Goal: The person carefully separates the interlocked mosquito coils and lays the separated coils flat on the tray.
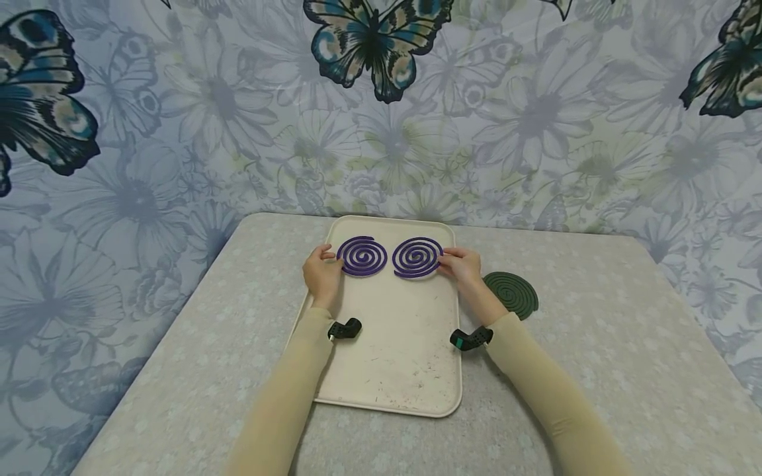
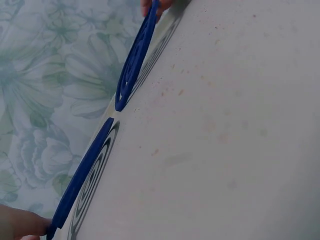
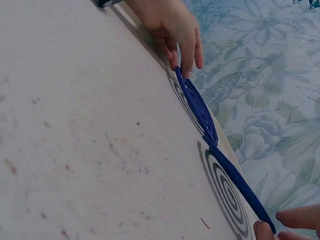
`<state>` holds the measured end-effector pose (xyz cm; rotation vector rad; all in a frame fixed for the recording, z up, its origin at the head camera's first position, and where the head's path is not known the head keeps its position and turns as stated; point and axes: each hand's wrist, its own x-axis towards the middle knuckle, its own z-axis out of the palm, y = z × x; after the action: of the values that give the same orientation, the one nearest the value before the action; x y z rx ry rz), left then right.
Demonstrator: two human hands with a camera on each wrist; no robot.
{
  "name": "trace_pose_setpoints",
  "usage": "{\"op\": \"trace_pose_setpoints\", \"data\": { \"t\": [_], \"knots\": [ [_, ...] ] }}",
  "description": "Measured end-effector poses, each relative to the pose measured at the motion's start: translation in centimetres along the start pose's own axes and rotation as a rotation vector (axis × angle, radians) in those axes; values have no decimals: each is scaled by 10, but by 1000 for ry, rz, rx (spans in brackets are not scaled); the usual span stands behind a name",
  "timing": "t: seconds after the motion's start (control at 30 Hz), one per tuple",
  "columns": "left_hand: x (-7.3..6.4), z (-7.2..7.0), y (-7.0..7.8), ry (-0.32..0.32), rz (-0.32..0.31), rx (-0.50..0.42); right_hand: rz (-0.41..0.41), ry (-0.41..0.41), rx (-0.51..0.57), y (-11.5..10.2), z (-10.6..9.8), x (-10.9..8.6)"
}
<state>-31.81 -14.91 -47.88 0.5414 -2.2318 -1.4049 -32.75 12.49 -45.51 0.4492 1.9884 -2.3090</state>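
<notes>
Across all three views now, head, left wrist and right wrist, and not one readable word anywhere: no label, no brand, no number, no sign legible on anything in sight!

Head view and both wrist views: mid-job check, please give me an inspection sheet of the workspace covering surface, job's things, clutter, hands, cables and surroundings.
Surface: pale grey patterned tabletop, bearing a cream rectangular tray with rounded corners and dark specks.
Job's things: left flat purple spiral and right flat purple spiral, side by side, held over the tray's far end.
Clutter: flat dark-green coil right of the tray, partly hidden by the right arm.
Hands: left hand pinches the left spiral's outer edge; right hand pinches the right one's.
Cables: nothing seen.
Surroundings: floral wall covering with butterflies.
</notes>
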Motion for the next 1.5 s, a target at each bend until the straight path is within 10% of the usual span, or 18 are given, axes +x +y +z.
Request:
{"op": "trace_pose_setpoints", "data": {
  "t": [0.3,0.83,1.5],
  "knots": [
    [-2,-2,3,5,40,162,-35,-15,-124,-3,-13,-11],
    [-27,26,23,-94,94,-93,-44,-36,-121,-21,-87,-33],
    [-151,92,93,-751,-48,-428,-180,211,-272,1,-169,-36]
  ]
}}
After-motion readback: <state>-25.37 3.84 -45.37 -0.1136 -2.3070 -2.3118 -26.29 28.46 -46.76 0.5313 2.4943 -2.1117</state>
